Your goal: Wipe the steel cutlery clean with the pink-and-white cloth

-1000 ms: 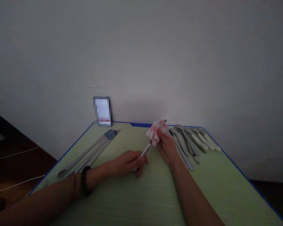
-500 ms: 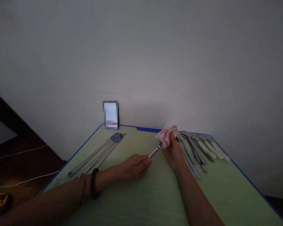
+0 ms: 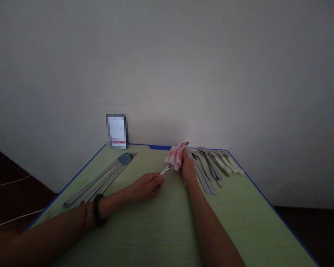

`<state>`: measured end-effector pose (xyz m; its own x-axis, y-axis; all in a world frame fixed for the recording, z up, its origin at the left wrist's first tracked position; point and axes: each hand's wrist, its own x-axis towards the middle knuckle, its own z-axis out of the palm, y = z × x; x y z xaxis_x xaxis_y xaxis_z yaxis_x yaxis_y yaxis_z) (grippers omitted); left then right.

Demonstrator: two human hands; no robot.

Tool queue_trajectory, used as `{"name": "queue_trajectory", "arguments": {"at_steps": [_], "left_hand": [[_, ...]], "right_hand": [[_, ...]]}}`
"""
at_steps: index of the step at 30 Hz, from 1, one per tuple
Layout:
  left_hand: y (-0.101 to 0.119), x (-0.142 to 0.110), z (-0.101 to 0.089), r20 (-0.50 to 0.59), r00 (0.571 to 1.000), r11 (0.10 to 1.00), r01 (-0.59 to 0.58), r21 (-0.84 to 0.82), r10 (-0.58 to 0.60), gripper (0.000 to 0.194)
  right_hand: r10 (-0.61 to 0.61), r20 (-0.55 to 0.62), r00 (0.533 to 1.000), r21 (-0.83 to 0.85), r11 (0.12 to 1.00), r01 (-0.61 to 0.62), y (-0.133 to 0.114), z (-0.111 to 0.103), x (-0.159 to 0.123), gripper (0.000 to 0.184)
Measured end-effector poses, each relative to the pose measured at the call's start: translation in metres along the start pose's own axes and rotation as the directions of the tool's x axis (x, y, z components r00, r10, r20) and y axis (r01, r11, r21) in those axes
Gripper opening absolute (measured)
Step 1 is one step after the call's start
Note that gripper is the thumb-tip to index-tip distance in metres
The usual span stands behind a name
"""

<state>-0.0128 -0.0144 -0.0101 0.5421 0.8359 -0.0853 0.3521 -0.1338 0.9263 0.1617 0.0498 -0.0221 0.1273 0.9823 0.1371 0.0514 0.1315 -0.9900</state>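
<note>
My left hand (image 3: 147, 186) is closed around the handle of a metal table knife (image 3: 165, 170), which slants up and away to the right. Only part of its shiny handle and a grey blade tip show; the middle is hidden by a pink-and-white cloth (image 3: 176, 156). My right hand (image 3: 188, 168) grips this crumpled cloth around the knife. Just to the right of that hand lies a pile of metal cutlery (image 3: 208, 167), several pieces of it with white handles (image 3: 224, 164). On the left, a small group of long metal cutlery (image 3: 100, 180) lies side by side, one with a broad bluish head.
A lit phone (image 3: 117, 131), its screen blurred, leans upright against the grey wall (image 3: 167, 66) at the table's back left. The light green table (image 3: 156, 233) has a blue edge. White cables (image 3: 16, 219) run over the dark floor at left.
My view has turned, so the whole scene sits further left. The cloth has shifted along the knife, and the blade tip now sticks out beyond it. Both hands keep their holds.
</note>
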Motion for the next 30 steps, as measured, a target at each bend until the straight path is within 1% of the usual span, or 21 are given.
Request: {"name": "queue_trajectory", "arguments": {"at_steps": [3, 6, 9, 12, 15, 18, 21, 24, 26, 28, 30], "left_hand": [[0.002, 0.001, 0.000, -0.001, 1.000, 1.000, 0.015, 0.007, -0.015, 0.050], [0.003, 0.002, 0.000, -0.003, 1.000, 1.000, 0.023, 0.021, -0.023, 0.050], [0.003, 0.002, 0.001, -0.015, 1.000, 0.999, 0.020, 0.037, -0.019, 0.049], [0.004, 0.003, 0.001, -0.024, 0.999, 1.000, 0.023, 0.019, -0.022, 0.048], [0.004, 0.003, 0.001, -0.030, 1.000, 1.000, 0.010, 0.010, -0.010, 0.048], [0.003, 0.003, 0.001, -0.045, 0.999, 1.000, -0.022, -0.003, 0.022, 0.047], [0.002, 0.003, 0.002, -0.047, 0.999, 0.999, -0.017, -0.044, 0.015, 0.047], [0.003, 0.005, 0.002, -0.040, 0.999, 0.998, 0.011, -0.069, -0.014, 0.047], [0.004, 0.006, 0.002, -0.050, 0.998, 0.998, 0.026, -0.051, -0.029, 0.046], [0.003, 0.008, 0.002, -0.060, 0.997, 0.999, 0.041, -0.026, -0.042, 0.044], [0.002, 0.009, 0.002, -0.057, 0.998, 0.999, 0.039, 0.005, -0.039, 0.043]], "right_hand": [[0.026, -0.056, 0.998, -0.090, 0.995, -0.031, -0.006, 0.001, -0.006, 0.066], [-0.025, -0.077, 0.997, -0.077, 0.997, 0.019, -0.006, 0.003, -0.007, 0.059], [-0.004, -0.037, 0.999, -0.026, 1.000, 0.003, -0.004, 0.004, -0.004, 0.056], [0.018, 0.010, 1.000, 0.018, 1.000, -0.018, -0.004, 0.003, -0.001, 0.054], [0.010, -0.008, 1.000, -0.001, 1.000, -0.010, -0.007, 0.002, -0.006, 0.052], [-0.003, -0.007, 1.000, -0.026, 1.000, 0.003, -0.011, 0.002, -0.014, 0.052], [-0.028, -0.009, 1.000, -0.072, 0.997, 0.027, -0.013, 0.003, -0.017, 0.053], [-0.059, -0.035, 0.998, -0.190, 0.981, 0.051, -0.013, 0.006, -0.011, 0.051], [-0.062, -0.034, 0.998, -0.262, 0.964, 0.051, -0.011, 0.008, -0.005, 0.051], [-0.055, -0.021, 0.998, -0.275, 0.960, 0.047, -0.010, 0.009, 0.000, 0.052], [-0.063, -0.017, 0.998, -0.243, 0.968, 0.057, -0.008, 0.010, 0.002, 0.052]]}}
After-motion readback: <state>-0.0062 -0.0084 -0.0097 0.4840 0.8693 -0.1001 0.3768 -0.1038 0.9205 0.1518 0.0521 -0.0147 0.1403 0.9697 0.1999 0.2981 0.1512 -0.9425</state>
